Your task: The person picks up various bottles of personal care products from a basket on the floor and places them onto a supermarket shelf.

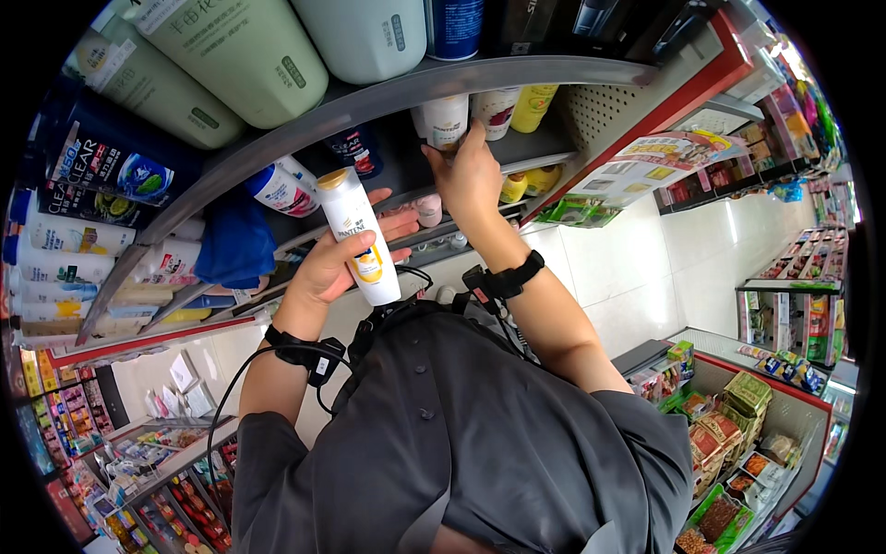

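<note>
In my left hand [332, 260] is a white Pantene bottle [363, 235] with a gold cap, tilted in front of the shelf. My thumb lies across its front label, and the other fingers spread out behind it. My right hand [471, 176] reaches into the shelf bay and has its thumb and fingers around the lower part of another white Pantene bottle [446, 118]. That bottle's top is hidden under the upper shelf edge. Close beside it stand a white bottle with a dark red mark [497, 111] and a yellow bottle [534, 107].
The curved upper shelf edge [387, 90] runs just above both hands, with large green pump bottles [235, 55] over it. A blue cloth [235, 249] hangs at the left. A perforated side panel [609, 104] bounds the bay. Packaged food fills a display bin [720, 429] behind me.
</note>
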`<state>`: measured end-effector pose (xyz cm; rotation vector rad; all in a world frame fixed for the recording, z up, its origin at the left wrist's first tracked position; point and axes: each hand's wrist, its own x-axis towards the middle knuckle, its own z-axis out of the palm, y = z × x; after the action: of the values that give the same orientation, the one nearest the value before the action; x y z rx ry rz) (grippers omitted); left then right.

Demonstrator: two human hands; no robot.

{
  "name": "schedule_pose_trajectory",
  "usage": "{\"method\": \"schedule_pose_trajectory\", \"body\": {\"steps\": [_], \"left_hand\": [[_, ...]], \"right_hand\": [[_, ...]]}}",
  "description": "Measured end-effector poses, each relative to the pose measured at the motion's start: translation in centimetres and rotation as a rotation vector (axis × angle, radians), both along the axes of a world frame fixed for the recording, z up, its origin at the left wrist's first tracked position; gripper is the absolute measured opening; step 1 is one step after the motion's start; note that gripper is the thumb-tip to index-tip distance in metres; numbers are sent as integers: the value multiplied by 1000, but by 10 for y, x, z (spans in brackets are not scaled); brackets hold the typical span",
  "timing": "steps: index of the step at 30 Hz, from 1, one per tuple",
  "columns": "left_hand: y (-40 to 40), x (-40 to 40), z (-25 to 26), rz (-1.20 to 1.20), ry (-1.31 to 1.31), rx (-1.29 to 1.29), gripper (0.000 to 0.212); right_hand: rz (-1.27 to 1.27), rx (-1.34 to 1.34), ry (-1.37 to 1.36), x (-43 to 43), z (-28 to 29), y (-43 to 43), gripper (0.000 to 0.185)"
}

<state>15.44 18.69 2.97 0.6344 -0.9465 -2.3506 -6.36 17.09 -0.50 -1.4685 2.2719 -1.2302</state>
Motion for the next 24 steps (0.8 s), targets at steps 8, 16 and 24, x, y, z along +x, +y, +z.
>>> {"method": "schedule_pose_trajectory", "body": {"steps": [8, 16, 24], "left_hand": [[0, -6, 1, 26, -33, -35, 68], [-6, -1, -16, 78, -90, -92, 59], [-2, -5, -13, 127, -109, -77, 50]], "right_hand": [[-25, -8, -70, 12, -6, -20, 78], [-17, -31, -56, 15, -9, -26, 84], [-3, -50, -52, 11, -27, -35, 70]]}}
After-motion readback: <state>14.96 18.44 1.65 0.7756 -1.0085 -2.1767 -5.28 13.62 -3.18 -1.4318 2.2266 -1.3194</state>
